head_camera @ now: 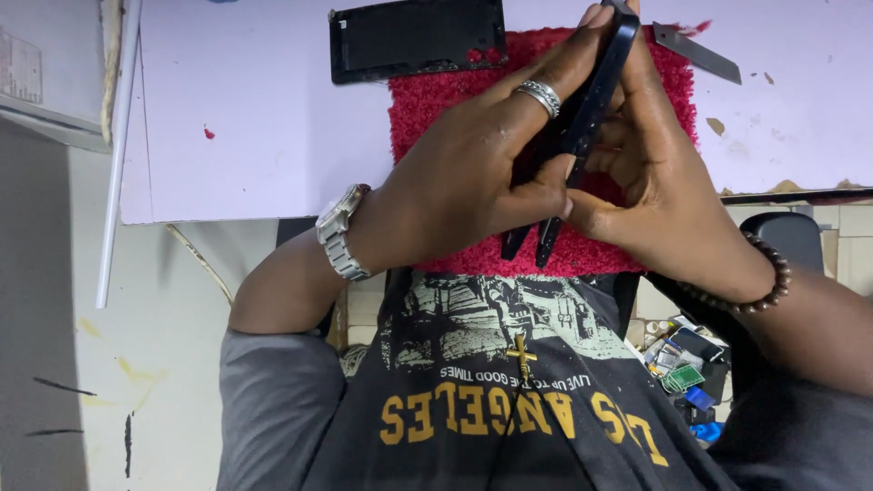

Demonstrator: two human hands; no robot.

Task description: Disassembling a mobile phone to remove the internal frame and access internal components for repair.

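Right now both my hands grip a phone, a thin black slab held edge-on and tilted, top end up by the far side of the red mat, bottom end near my chest. Left hand is closed round the left side of it, fingers stretched up along its back, thumb pressing near the lower middle; silver ring on one finger, metal watch on the wrist. Right hand is curled shut on the right side, thumb meeting my left thumb at the edge, fingers tucked behind; bead bracelet on that wrist. At the bottom the phone looks split into two dark strips, slightly apart, poking out below my thumbs. Can't tell whether it's two layers or one piece plus a tool.

Phone is held above the mat, not lying on it. Mat sits on a pale lilac surface, its near edge over the front of it. Black flat panel lies at the mat's far left corner, overlapping it a bit. Thin metal blade lies on the surface just beyond the mat's far right corner. Low right, beside my arm, a heap of small parts, green and blue bits among them. Cross pendant hangs on my dark shirt.
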